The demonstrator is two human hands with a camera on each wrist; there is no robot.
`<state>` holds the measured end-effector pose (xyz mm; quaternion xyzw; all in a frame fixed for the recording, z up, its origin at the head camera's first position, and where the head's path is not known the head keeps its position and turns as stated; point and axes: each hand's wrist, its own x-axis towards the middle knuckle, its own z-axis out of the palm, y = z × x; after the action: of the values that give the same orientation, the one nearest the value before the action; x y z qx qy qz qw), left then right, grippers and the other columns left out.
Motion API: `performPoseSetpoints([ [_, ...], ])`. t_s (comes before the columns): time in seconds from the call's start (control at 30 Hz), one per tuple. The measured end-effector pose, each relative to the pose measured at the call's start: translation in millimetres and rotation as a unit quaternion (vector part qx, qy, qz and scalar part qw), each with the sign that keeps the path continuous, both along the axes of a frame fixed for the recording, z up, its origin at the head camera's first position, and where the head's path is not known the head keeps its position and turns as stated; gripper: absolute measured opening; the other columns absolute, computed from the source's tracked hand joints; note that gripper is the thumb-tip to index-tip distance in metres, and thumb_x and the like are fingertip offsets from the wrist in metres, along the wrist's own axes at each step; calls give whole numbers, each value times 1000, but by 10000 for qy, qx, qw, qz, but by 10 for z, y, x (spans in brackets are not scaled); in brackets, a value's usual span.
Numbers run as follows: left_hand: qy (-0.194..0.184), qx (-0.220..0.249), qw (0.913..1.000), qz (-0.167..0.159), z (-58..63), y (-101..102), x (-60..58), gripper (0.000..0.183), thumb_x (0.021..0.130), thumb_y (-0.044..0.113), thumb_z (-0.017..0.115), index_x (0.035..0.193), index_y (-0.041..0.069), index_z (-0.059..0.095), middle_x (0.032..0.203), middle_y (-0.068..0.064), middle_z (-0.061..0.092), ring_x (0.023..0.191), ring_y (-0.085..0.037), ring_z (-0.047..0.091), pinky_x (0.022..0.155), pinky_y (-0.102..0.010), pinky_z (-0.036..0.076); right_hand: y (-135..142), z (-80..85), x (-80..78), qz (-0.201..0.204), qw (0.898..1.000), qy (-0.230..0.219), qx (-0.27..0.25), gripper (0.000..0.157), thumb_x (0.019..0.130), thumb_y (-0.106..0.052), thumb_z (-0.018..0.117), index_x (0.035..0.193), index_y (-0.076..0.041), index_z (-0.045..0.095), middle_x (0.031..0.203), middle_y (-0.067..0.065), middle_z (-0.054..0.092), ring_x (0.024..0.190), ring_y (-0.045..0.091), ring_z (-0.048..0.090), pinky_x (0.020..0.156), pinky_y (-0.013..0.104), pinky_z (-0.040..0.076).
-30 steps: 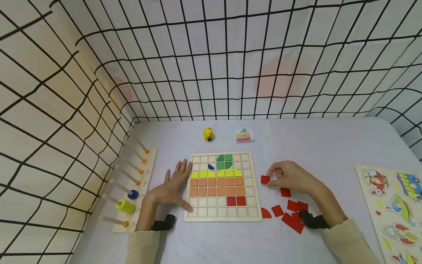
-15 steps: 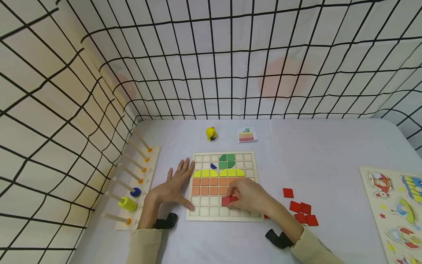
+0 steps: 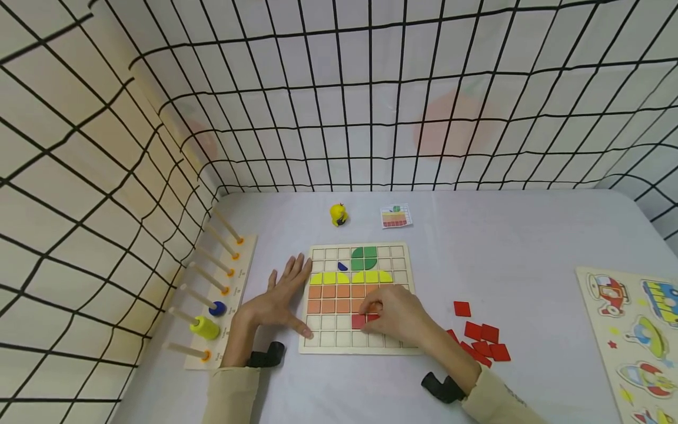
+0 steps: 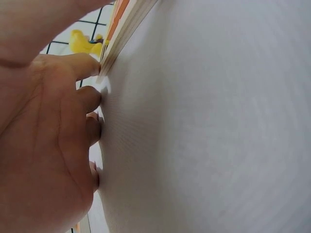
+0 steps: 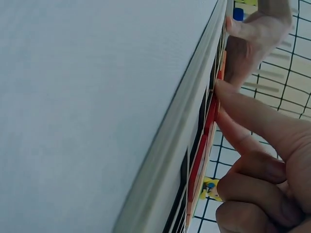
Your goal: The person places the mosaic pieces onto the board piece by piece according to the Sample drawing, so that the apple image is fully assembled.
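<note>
A wooden grid board (image 3: 328,339) lies on the table, with green, yellow, orange and red tiles in its cells and a small dark blue piece near the green ones. My left hand (image 3: 272,305) rests at the board's left side, fingers spread, thumb by the lower left corner and fingertips along the edge. Over the board's lower right part, my right hand (image 3: 401,315) pinches a red square tile (image 3: 358,321) between thumb and index finger, in the row under the orange tiles. The right wrist view shows thumb and index finger at the red tiles (image 5: 210,114). My right hand hides the cells beneath it.
Loose red tiles (image 3: 481,333) lie right of the board. A peg board (image 3: 241,277) with rings stands left. Behind are a yellow duck figure (image 3: 338,214) and a pattern card (image 3: 396,216). A picture puzzle (image 3: 609,330) lies far right. Black netting surrounds the table.
My right hand has carried a red square tile leftward from beside the board onto its lower rows, then shifted slightly further left. My left hand has stayed at the board's edge.
</note>
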<state>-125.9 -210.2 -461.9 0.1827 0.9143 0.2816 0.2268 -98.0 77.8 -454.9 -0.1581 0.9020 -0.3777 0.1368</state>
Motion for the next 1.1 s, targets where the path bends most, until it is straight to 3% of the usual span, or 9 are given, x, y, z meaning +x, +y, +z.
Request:
performPoseSetpoints([
  [0.27,14,30,10000,-15,7,23,-8,147,60,41,101,167,11,4,173,-17,-15,160,-41,-19,124,-71,-14,59,10,-14,134,9999,-34,-42,19,73,-16,94,87,-18,83,85,-6,71,82,12,54,65,26,41],
  [0.33,21,20,10000,-27,7,27,-9,146,61,41,100,167,12,5,174,-17,-15,160,-41,-18,124,-71,-14,129,37,-47,274,9995,-135,-47,19,75,-18,93,92,-18,83,79,-7,67,78,12,52,62,23,39],
  [0.47,8,-21,10000,-44,0,28,-11,146,62,41,100,168,12,4,174,-17,-16,160,-40,-19,124,-71,-13,438,152,-161,374,9987,-349,-57,23,81,-20,89,104,-15,83,58,-6,48,59,11,41,53,20,28],
  [0.57,-32,-71,10000,-49,-8,20,-7,146,62,42,99,168,13,2,173,-17,-17,160,-40,-19,124,-71,-14,750,231,-243,201,9988,-432,63,25,84,-19,86,108,-13,82,54,-5,34,52,12,33,50,20,24],
  [0.73,-90,-80,9999,-26,-19,-1,-5,145,64,41,99,168,13,1,173,-16,-18,160,-39,-20,124,-70,-15,1210,239,-300,121,9973,-665,293,25,84,-19,86,108,-13,81,57,-4,39,55,12,39,47,20,29],
  [0.9,-129,-43,9999,12,-25,-9,-9,144,64,41,99,168,14,2,174,-15,-17,160,-39,-21,124,-70,-15,1463,165,-318,630,9910,-1132,351,23,79,-21,89,99,-17,81,59,-5,42,57,9,42,52,21,36],
  [1.1,-133,-19,9999,2,-27,-3,-12,145,63,41,99,168,14,2,173,-16,-17,160,-39,-21,123,-71,-15,1514,83,-299,1512,9703,-1889,-19,23,75,-16,91,92,-14,77,58,-4,43,51,6,41,49,19,35],
])
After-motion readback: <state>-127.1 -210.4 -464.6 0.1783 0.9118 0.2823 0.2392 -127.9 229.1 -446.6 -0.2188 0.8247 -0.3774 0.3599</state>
